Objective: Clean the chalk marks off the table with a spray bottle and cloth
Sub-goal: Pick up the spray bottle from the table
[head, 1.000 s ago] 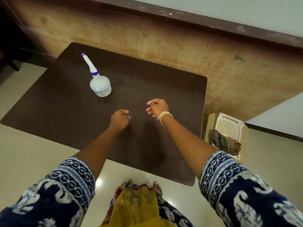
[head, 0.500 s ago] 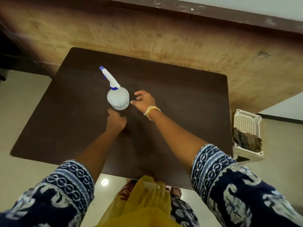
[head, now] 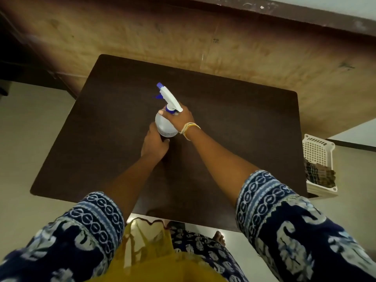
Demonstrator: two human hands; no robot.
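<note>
The spray bottle (head: 166,124) stands near the middle of the table (head: 234,123), its nozzle pointing away and leftward. The right hand (head: 181,118) curls its fingers round the neck; the left hand (head: 154,143) cups the base just below.

You stand in a plain home room: a dark low table (head: 234,139) on pale glossy floor tiles (head: 30,139), a worn wooden panel (head: 142,31) behind, a white plastic basket (head: 318,151) of folded cloth beside.
</note>
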